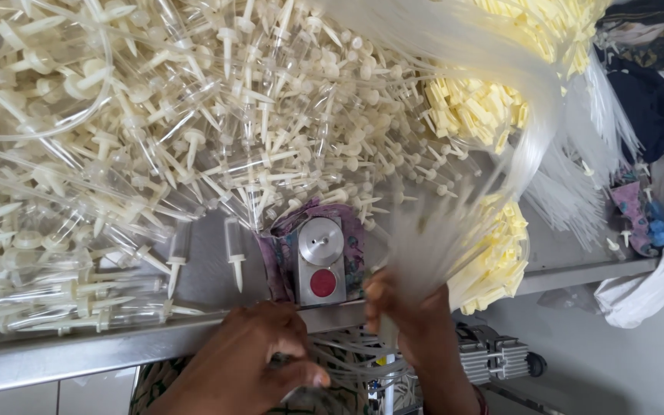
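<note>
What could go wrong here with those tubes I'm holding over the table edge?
The right hand grips a blurred bundle of clear tubes that fans over the yellow clips; a sweep could knock clips off the table edge. The heap of spiked chambers crowds the small metal device, so pieces might slide onto it. Loose tubing near the left hand could tangle.

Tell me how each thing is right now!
Left hand: curled shut at the table edge.
Right hand: gripping a bundle of clear tubes, blurred.
White plastic spikes: heaped loose.
Yellow clips: piled.
Red button: uncovered.
</note>
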